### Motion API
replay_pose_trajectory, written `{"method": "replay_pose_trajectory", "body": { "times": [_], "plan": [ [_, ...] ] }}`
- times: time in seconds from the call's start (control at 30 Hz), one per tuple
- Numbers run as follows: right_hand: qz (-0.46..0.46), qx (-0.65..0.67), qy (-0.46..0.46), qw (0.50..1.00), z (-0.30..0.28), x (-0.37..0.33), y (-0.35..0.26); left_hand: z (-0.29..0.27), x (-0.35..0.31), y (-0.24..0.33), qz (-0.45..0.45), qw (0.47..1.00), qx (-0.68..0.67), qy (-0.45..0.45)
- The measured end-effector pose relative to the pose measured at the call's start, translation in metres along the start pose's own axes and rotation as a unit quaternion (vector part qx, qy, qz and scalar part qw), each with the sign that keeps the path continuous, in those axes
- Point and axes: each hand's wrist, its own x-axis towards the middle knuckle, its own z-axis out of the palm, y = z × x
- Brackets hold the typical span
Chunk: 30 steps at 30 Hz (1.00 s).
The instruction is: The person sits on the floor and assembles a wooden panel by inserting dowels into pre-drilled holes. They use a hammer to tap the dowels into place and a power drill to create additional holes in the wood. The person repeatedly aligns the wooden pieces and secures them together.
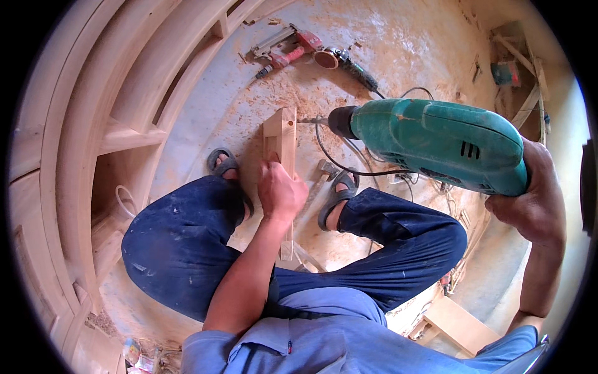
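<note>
My right hand (532, 196) is wrapped round the rear handle of a green electric drill (442, 140), which lies level and points left. From its black chuck (341, 121) a thin bit (306, 120) reaches toward the end of a pale wooden frame piece (288, 149). A small dark round spot shows on the wood by the bit; I cannot tell whether the tip touches. My left hand (281, 192) is closed round the wooden piece below that end, holding it up between my knees. Its lower part is hidden behind my hand and forearm.
A large wooden cabinet frame (131, 137) fills the left side. On the dusty floor ahead lie a red nail gun (293, 53) and an angle grinder (349, 65). A black cord (330, 157) loops below the drill. A pale board (458, 324) is at lower right.
</note>
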Motion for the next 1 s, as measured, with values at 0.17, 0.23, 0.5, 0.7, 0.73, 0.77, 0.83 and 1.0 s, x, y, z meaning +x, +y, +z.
{"method": "replay_pose_trajectory", "body": {
  "times": [0.17, 0.23, 0.5, 0.7, 0.73, 0.77, 0.83, 1.0],
  "plan": [
    [-0.008, 0.034, -0.062, 0.997, -0.009, 0.014, -0.014, 0.003, -0.001, 0.001, 0.016, 1.000, -0.025, 0.004],
    [-0.033, 0.043, -0.058, 0.997, -0.006, 0.016, -0.014, 0.003, -0.001, 0.000, 0.021, 0.999, -0.036, 0.011],
    [0.029, -0.033, -0.013, 0.999, -0.003, 0.014, -0.027, 0.003, -0.002, -0.001, 0.028, 0.999, -0.023, 0.018],
    [-0.017, -0.089, -0.024, 0.996, -0.008, 0.013, -0.026, 0.001, -0.003, 0.004, 0.001, 1.000, -0.020, -0.004],
    [-0.034, -0.102, -0.016, 0.994, -0.007, 0.013, -0.027, 0.002, -0.003, 0.002, 0.007, 1.000, -0.019, 0.005],
    [-0.053, -0.113, -0.007, 0.992, -0.006, 0.014, -0.027, 0.003, -0.003, -0.002, 0.013, 1.000, -0.016, 0.015],
    [-0.088, -0.138, -0.022, 0.986, -0.007, 0.023, -0.030, 0.002, -0.004, -0.005, 0.018, 0.999, -0.018, 0.024],
    [-0.062, -0.232, -0.041, 0.970, -0.024, 0.033, -0.036, 0.002, -0.004, 0.008, 0.019, 0.998, -0.051, 0.003]
  ]
}}
